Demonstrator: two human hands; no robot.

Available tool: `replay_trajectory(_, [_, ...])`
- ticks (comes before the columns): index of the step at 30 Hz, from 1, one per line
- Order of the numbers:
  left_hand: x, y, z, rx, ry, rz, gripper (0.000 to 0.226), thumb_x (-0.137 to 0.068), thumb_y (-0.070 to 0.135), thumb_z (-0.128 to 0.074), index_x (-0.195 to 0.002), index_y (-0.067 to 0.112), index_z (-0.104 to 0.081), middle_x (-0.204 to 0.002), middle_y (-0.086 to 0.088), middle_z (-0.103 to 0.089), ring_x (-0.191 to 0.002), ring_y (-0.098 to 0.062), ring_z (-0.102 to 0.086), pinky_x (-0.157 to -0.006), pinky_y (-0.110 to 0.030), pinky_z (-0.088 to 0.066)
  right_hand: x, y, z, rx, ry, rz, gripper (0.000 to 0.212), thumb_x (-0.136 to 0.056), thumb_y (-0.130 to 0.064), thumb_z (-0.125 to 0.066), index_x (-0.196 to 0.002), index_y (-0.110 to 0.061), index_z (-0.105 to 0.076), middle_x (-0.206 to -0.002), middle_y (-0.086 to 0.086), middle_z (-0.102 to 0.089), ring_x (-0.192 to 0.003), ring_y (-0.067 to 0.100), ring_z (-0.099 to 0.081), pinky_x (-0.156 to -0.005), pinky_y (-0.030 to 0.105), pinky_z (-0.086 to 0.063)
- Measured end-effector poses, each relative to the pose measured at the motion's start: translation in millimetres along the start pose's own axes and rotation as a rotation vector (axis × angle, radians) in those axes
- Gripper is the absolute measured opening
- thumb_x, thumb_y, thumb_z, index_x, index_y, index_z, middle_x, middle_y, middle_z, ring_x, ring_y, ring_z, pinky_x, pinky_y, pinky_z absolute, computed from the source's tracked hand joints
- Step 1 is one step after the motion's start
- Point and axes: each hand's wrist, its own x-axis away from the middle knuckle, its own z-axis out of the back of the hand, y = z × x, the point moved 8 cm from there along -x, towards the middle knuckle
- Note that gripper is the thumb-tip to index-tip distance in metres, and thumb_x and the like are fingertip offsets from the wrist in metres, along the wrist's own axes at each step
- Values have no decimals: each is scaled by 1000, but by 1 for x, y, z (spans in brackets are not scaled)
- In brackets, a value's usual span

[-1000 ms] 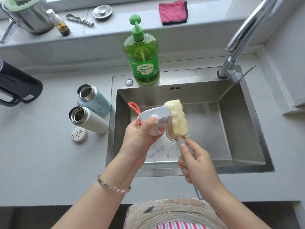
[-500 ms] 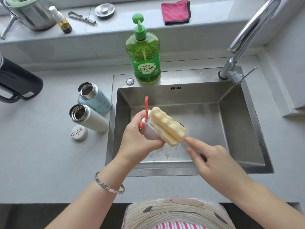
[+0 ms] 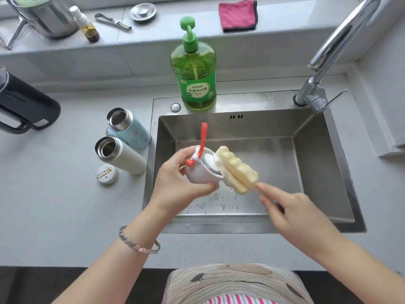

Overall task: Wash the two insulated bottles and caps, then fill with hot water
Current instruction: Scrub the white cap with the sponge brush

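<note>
My left hand (image 3: 175, 183) grips a white bottle cap (image 3: 202, 172) with a red strap (image 3: 202, 137) over the sink, its inner side turned to the right. My right hand (image 3: 287, 209) holds the handle of a yellow sponge brush (image 3: 235, 170), whose head presses against the cap's inside. Two uncapped insulated bottles stand on the counter left of the sink: a light blue bottle (image 3: 131, 129) behind and a white bottle (image 3: 122, 155) in front. A second small white cap (image 3: 107, 174) lies beside the white bottle.
The steel sink (image 3: 274, 150) holds water drops near its front. A green dish soap bottle (image 3: 194, 71) stands on its back rim, with the faucet (image 3: 328, 51) at right. A black kettle (image 3: 24, 104) sits far left. The ledge carries a pink cloth (image 3: 237, 15), a small bottle and metal items.
My left hand has turned the cap so its opening faces right and the red strap points up. The sponge head has swung from upright to slanting against the cap's inside.
</note>
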Motion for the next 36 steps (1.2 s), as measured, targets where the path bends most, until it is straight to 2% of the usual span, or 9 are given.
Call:
replay_trajectory(2, [-1,1,-1,-6,-21,-9,61,-48,12,-82,-102,33,-64,-94,10,-70,-90,-10,-65,-80,-21,-53,9,-12,-4,-56,-42,27,30,-91,-24,-55,-120,-28,-63,-44,-20,-46,-44,7,-41,-46,16,-27])
replay_trajectory(5, [3,5,-15,-27,-92,-25,63,-47,14,-85,-102,34,-63,-90,12,-69,-84,-6,-65,-76,-17,-50,-1,-6,3,-83,27,-2,29,-91,-23,-55,-117,-31,-62,-45,-14,-46,-43,11,-38,-46,20,-26])
replay_trajectory(7, [2,3,-14,-4,-74,-21,65,-46,13,-85,-104,33,-63,-93,11,-69,-88,-7,-65,-77,-17,-50,-3,-1,3,-73,31,-24,29,-91,-24,-53,-118,-35,-60,-45,-13,-46,-43,13,-37,-47,25,-26])
replay_trajectory(15, [6,-2,-8,5,-84,-27,67,-47,6,-86,-103,35,-63,-96,12,-70,-92,-6,-65,-82,-17,-50,-2,-8,-3,-86,-19,-32,28,-92,-25,-53,-118,-33,-60,-44,-18,-46,-43,10,-39,-47,24,-26])
replay_trajectory(18, [5,-3,-3,10,-73,-26,70,-45,7,-86,-103,38,-62,-98,12,-70,-94,-6,-65,-84,-17,-49,1,-19,-6,-83,-90,2,28,-93,-27,-51,-115,-42,-54,-44,-19,-47,-45,11,-41,-46,22,-28])
replay_trajectory(21, [6,-1,-3,-7,-79,-63,73,-47,-1,-88,-104,37,-62,-97,13,-69,-94,-4,-64,-83,-14,-47,-5,-16,1,-92,-59,-36,30,-93,-26,-51,-120,-35,-58,-44,-21,-48,-43,9,-43,-45,20,-29])
replay_trajectory(32, [6,-5,1,5,-93,-69,71,-44,14,-86,-108,34,-61,-104,6,-69,-99,-7,-64,-88,-17,-47,-1,-29,-5,2,-169,-4,31,-94,-32,-47,-122,-41,-55,-49,-33,-46,-51,0,-46,-45,19,-31])
replay_trajectory(34, [7,-6,2,12,-91,-69,69,-43,19,-86,-106,35,-62,-102,8,-69,-97,-7,-64,-86,-16,-47,-4,-27,-3,1,-147,-14,31,-94,-32,-47,-122,-40,-55,-49,-33,-46,-50,0,-46,-43,20,-27])
replay_trajectory(36, [8,-4,3,19,-77,-72,70,-44,13,-86,-105,35,-63,-100,11,-69,-96,-6,-64,-84,-14,-47,-10,-15,2,0,-109,-71,32,-94,-32,-47,-124,-38,-55,-47,-33,-46,-48,-1,-46,-43,19,-24])
